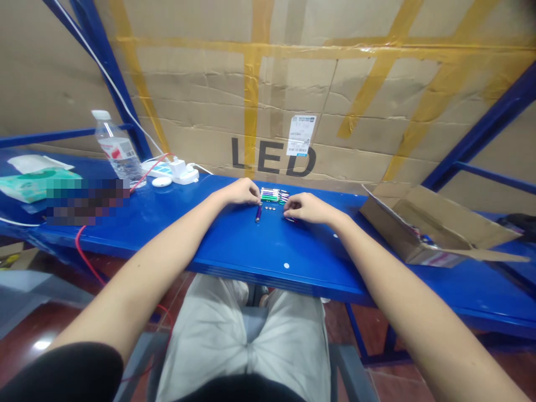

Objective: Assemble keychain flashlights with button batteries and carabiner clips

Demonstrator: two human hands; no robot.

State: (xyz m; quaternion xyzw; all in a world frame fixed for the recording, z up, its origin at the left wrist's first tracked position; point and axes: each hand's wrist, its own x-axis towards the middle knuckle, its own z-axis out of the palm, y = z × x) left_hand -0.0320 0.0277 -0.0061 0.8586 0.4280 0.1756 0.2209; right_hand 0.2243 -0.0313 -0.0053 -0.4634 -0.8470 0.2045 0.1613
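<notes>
My left hand (243,191) is closed, its fingertips pinched at the upper end of a slim purple metal tube (258,214) that looks like a small penlight. To the right of that tube, several tiny silver discs (270,208), like button cells, lie in a row on the blue table (251,245). Behind them are several shiny coloured metal tubes (270,195) side by side, green and purple among them. My right hand (307,208) rests low at the right with fingers curled together. A small dark red item (290,219) shows partly under it; what the fingertips hold is hidden.
An open cardboard box (402,240) with small items inside stands at the right. On the left are a water bottle (119,151), a white power strip (184,174), a round white case (162,182) and a tissue pack (25,184). A taped cardboard wall (201,100) closes the back.
</notes>
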